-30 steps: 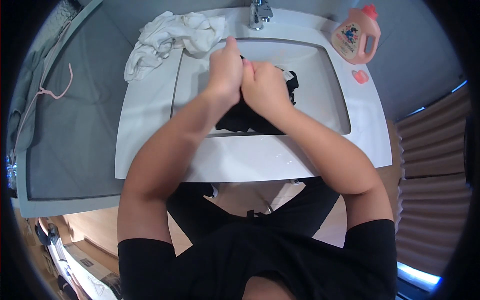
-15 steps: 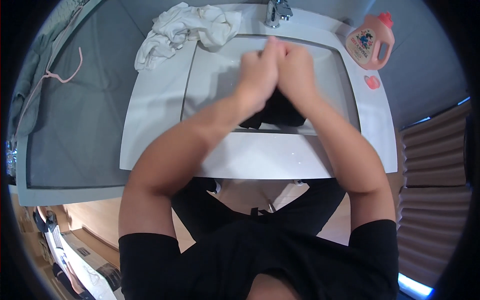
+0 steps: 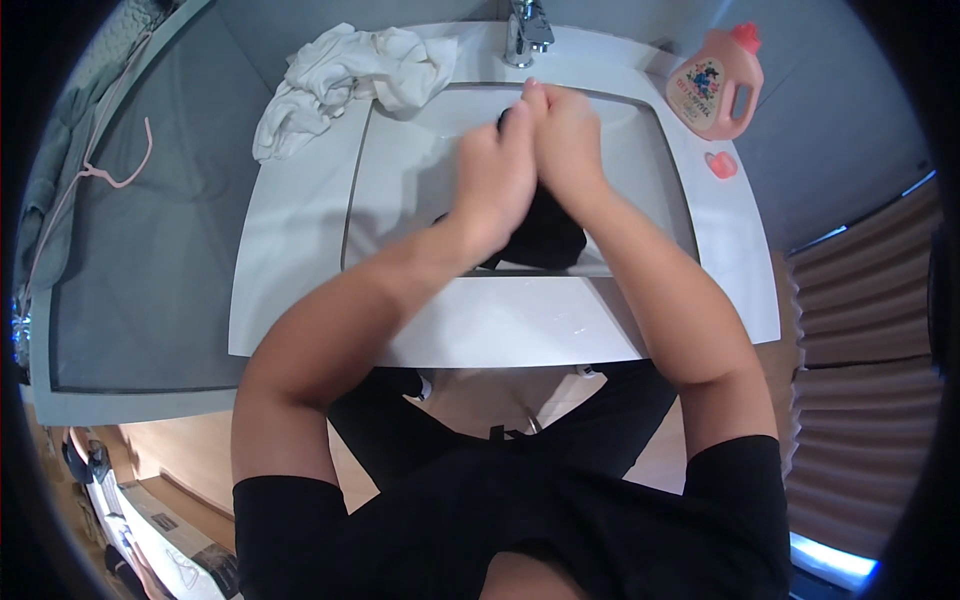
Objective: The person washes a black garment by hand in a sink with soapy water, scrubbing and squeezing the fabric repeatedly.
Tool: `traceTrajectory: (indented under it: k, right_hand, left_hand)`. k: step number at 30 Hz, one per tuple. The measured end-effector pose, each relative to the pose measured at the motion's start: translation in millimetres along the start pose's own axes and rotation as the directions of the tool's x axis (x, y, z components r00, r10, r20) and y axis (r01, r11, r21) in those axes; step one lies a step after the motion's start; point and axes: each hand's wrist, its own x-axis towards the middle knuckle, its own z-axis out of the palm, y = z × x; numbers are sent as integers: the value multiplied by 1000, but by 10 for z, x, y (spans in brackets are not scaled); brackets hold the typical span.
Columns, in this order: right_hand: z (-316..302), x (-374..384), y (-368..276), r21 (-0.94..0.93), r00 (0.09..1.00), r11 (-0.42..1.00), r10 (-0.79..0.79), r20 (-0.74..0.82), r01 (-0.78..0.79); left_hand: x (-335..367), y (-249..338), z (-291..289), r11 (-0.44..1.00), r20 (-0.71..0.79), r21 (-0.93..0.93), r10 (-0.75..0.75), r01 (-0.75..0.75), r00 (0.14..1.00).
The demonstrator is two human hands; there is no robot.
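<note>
Over the white sink basin (image 3: 640, 190), my two hands grip a black cloth (image 3: 548, 235) side by side. My left hand (image 3: 495, 170) is closed round it, with a bit of black showing above the fingers. Pressed close beside it, my right hand (image 3: 570, 135) is closed on the same cloth. The rest of the cloth hangs below my wrists into the near part of the basin. Its exact kind is hidden by my hands and forearms. A chrome faucet (image 3: 525, 35) stands just beyond my fingers.
Crumpled white fabric (image 3: 350, 75) lies on the counter's far left, drooping over the basin rim. At the far right stands a pink detergent jug (image 3: 715, 85), with a small pink cap (image 3: 722, 165) in front. A pink hanger (image 3: 118, 170) is at the left by a glass panel.
My hands have come slightly apart at the fingertips, and more black cloth shows between them. The whole view has shifted a little, so the counter sits slightly lower and further left.
</note>
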Motion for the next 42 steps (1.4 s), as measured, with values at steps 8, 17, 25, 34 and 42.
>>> traceTrajectory:
  k: [8,17,25,34,42]
  right_hand:
    - [75,-211,-60,-15,994,996,-81,78,82]
    - [18,-297,-81,16,992,997,-72,100,71]
    - [121,-397,-110,6,983,989,-146,108,146]
    - [115,-383,-63,24,986,994,-108,130,106]
    - [40,-130,29,31,997,997,-66,39,65]
  left_hand:
    - [-46,91,-71,998,-9,-40,-51,50,999]
    - [-114,-12,-109,995,-4,-93,45,-45,999]
    - [91,25,-201,983,-108,-182,-53,33,993]
    - [109,-31,-113,987,-136,-137,67,-86,988]
    - [-54,-3,-66,995,-15,13,-99,99,995]
